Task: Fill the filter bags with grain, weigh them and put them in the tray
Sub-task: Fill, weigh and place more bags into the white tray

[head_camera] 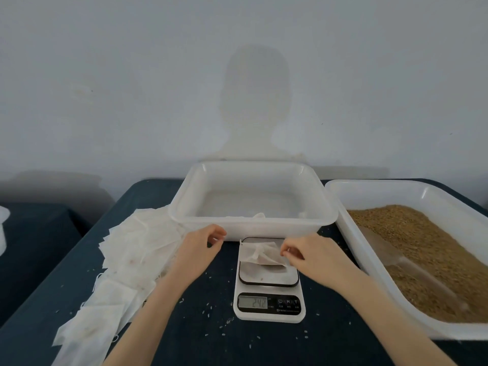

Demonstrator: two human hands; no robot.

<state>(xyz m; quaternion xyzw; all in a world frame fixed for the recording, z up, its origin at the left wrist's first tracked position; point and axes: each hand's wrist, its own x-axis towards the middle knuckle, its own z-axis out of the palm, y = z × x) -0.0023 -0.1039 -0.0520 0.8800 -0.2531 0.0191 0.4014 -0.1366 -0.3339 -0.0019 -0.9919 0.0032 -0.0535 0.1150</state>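
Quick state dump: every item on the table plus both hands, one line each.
filter bag: filled, lying on the scale
scale: on, display lit, digits blurred
empty bags: loose heap, unfilled
middle tray: nearly empty
grain tray: holds grain
left hand: fingers curled, nothing visibly held
right hand: fingers curled beside the bag, contact unclear

worktop (330, 347): dark navy cloth, speckled with pale grains
grain (427, 249): golden brown
tray (200, 223): translucent white plastic
scale (269, 317): white, black panel
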